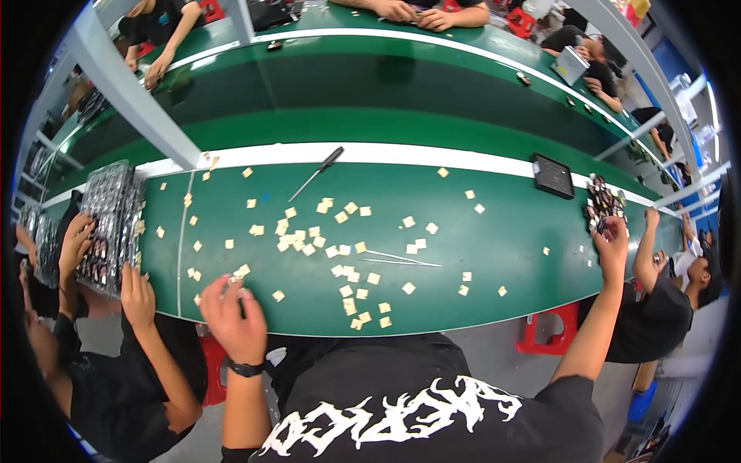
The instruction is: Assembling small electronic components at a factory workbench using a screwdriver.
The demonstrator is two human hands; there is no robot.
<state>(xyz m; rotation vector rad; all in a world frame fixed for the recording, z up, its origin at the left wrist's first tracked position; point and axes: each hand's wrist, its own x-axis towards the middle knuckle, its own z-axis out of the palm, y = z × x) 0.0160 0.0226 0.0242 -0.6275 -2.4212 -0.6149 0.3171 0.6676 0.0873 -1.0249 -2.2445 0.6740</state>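
Observation:
My left hand [232,320], with a dark band on its wrist, is over the left part of the green table. Its fingers are curled together at a small pale bit that I cannot make out, beside a small cream square [242,270]. Far to the right, my right hand [612,241] is at the near edge of a pile of small dark parts [604,199]. Its fingers are bent and closed there; what they grip, if anything, is too small to name. Many cream squares [338,270] lie scattered between my hands.
Tweezers [401,258] lie among the squares, and a black-handled screwdriver [330,160] lies behind them. A black tray [553,177] stands at the back right. Clear plastic trays [109,228] are stacked at left, where another person's hands [137,297] work. A grey post [139,92] rises at back left.

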